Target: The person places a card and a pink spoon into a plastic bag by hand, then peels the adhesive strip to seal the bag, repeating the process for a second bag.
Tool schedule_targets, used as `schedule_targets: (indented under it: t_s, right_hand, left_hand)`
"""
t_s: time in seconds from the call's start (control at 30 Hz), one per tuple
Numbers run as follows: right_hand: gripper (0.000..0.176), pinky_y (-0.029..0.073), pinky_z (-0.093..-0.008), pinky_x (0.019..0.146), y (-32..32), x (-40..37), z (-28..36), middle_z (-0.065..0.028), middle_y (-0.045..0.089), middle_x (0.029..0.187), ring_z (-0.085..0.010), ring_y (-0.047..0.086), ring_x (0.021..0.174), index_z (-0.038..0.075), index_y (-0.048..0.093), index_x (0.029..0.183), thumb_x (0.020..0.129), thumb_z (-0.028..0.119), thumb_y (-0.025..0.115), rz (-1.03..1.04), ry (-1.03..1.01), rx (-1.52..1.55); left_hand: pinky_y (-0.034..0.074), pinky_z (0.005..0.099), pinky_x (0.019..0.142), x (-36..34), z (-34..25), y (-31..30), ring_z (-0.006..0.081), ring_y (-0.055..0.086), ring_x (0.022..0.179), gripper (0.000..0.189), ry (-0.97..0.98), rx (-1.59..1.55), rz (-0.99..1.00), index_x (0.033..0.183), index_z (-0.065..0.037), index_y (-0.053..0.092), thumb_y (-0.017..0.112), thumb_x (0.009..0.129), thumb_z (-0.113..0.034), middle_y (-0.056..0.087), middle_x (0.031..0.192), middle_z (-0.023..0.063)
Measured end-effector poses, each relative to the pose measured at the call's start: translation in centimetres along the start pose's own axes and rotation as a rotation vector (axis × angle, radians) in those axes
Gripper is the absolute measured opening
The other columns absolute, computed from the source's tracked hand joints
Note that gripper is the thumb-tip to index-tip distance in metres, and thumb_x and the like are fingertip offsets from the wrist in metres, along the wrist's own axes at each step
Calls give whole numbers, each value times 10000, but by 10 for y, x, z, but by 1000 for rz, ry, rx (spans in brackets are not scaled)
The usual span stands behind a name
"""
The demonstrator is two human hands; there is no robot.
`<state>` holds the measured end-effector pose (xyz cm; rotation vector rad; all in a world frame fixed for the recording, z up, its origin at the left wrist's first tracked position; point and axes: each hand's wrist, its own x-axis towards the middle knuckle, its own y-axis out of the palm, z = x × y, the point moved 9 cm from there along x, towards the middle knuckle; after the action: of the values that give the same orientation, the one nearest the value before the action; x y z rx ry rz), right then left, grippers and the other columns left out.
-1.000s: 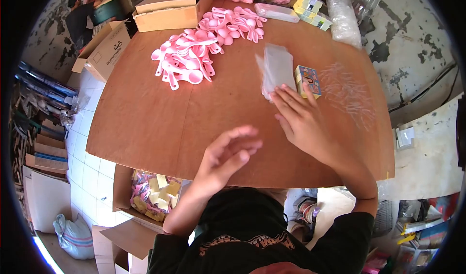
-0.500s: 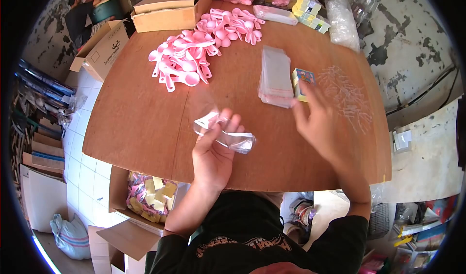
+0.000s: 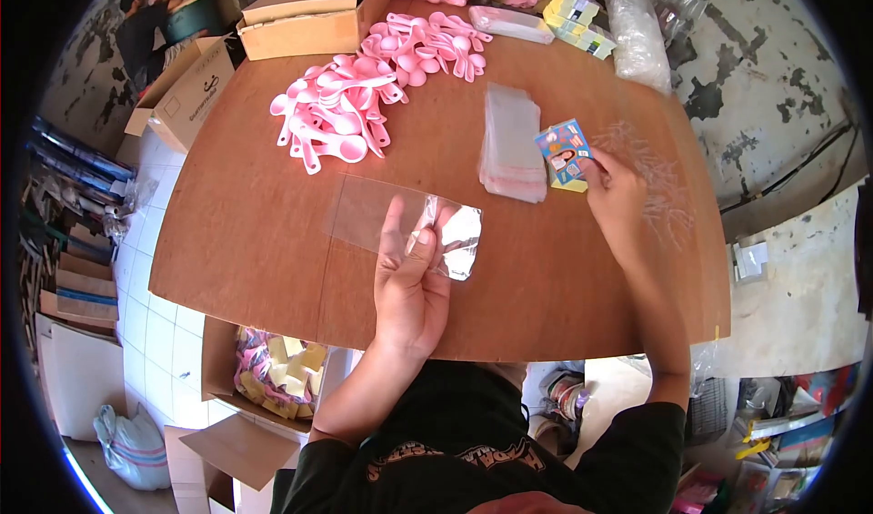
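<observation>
My left hand (image 3: 414, 282) pinches a clear plastic bag (image 3: 364, 214) between thumb and fingers above the front half of the table. The bag lies across the fingers, and its right end shines. In my right hand (image 3: 618, 196) is a small printed card (image 3: 564, 148), mostly blue, gripped at its right edge. It is tilted above a yellow-edged stack of cards (image 3: 571, 185), which it partly hides. Left of that stack lies a pile of flat clear bags (image 3: 511, 146). Thin clear plastic strips (image 3: 668, 205) are scattered to the right of my right hand.
Pink measuring spoons (image 3: 332, 118) are heaped on the table's (image 3: 245, 241) far left, before a cardboard box (image 3: 309, 23). More cards (image 3: 577, 23) and a bulging clear bag (image 3: 639, 41) stand at the back right. A box of packed items (image 3: 282, 368) sits below the front edge. Another person (image 3: 141, 36) is at far left.
My right hand has lifted a card from the stack. In my left hand the crumpled bag has turned and spread out flat, pointing left.
</observation>
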<state>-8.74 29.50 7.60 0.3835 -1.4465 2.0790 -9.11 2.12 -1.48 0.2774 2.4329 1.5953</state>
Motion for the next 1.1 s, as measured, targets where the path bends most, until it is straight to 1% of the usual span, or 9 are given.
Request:
schedule_targets:
  t_s: [0.03,0.07,0.13,0.17,0.33,0.77,0.93,1.0,1.1]
  right_hand:
    - [211,493,-301,572,-3,-2,5,-131,678,808,-198,627,612,47,656,1061,867,111,601,-24,-33,147]
    - [211,493,-301,572,-2,-8,11,-131,678,808,-198,627,612,47,656,1061,867,111,601,-15,-39,152]
    - [229,461,-209,555,13,-32,20,-71,687,836,-89,584,607,-4,630,1103,890,64,577,205,264,647]
    - [228,460,-191,558,12,-42,41,-36,682,858,-51,572,627,-41,624,1085,912,93,565,364,286,646]
    - [251,467,-196,554,21,-82,83,-44,671,823,-55,587,612,-45,626,1069,922,156,590,661,306,789]
    - [251,499,-196,597,30,-89,111,-52,666,867,-48,595,696,-55,612,1090,929,135,584,746,156,717]
    - [247,492,-195,591,37,-85,112,-52,662,856,-51,590,693,-53,615,1088,925,131,589,756,142,689]
    - [216,469,-199,543,32,-77,121,-38,657,721,-53,591,616,-40,647,1036,915,131,595,650,113,808]
    - [239,509,-214,645,39,-78,120,-59,663,849,-81,619,725,-55,605,1103,918,93,584,730,240,996]
  left_hand:
    - [419,346,1042,-1,-3,3,222,496,1228,555,-6,-16,-10,1425,-102,258,494,931,-7,449,1354,190]
    - [419,346,1042,-1,-4,3,222,496,1228,555,2,-17,-19,1425,-102,258,494,931,-7,449,1354,190]
    - [428,349,1028,0,-10,3,219,513,1211,551,62,35,-23,1420,-99,267,501,929,-7,483,1326,179]
    - [428,349,1028,1,-10,2,219,513,1211,551,66,39,-29,1420,-99,267,501,929,-7,483,1326,179]
    - [498,333,920,2,-11,-5,198,575,1106,562,105,11,-92,1399,-110,304,556,907,-5,566,1219,156]
    - [506,347,878,-7,-19,2,210,573,1103,562,195,77,-82,1386,-99,324,572,893,10,542,1268,173]
    - [502,333,884,-13,-2,7,182,594,1036,529,117,196,33,1358,-37,349,578,885,25,586,1166,135]
    - [508,323,865,-14,1,7,166,600,1006,523,99,193,14,1347,-29,364,590,878,23,600,1102,103]
    - [513,304,854,-11,-2,11,158,607,987,484,66,88,36,1321,-34,391,592,883,8,601,1098,86]
